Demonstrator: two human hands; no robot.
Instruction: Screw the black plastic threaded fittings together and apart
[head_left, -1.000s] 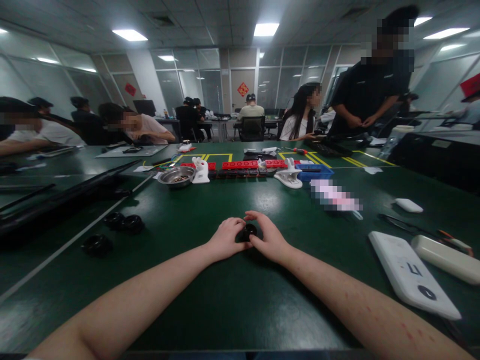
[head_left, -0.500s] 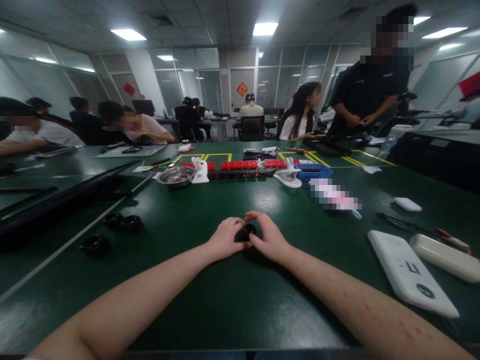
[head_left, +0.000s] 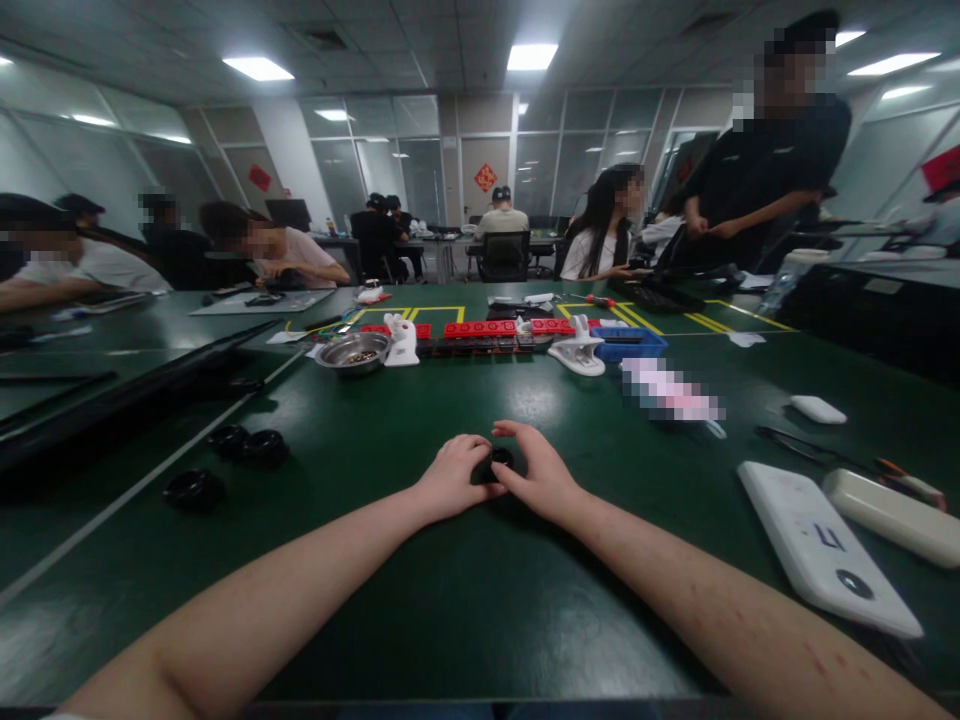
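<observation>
At the middle of the green table point(head_left: 420, 620), a small black round piece point(head_left: 501, 457) sits between my two hands; its exact kind does not show. My left hand point(head_left: 457, 472) curls round its left side, with the thumb in front. From the right, my right hand point(head_left: 538, 472) closes on it, its thumb on the near side and its index finger arched behind. Much of the piece is hidden by the fingers. Three similar glossy black round pieces lie to the left, one nearer point(head_left: 193, 489) and two close together point(head_left: 264, 447).
A metal bowl point(head_left: 352, 352) of small parts, white clamps point(head_left: 577, 352), red strips point(head_left: 487, 329) and a blue tray point(head_left: 637, 345) line the back. At right lie a white power bank point(head_left: 817, 540), a cream case point(head_left: 892, 515) and pliers point(head_left: 907, 484). Several people sit around; one person point(head_left: 772, 170) stands.
My right thumb has shifted slightly left over the black round piece. My left hand stays nearly still. The standing person at the back has moved a little to the right.
</observation>
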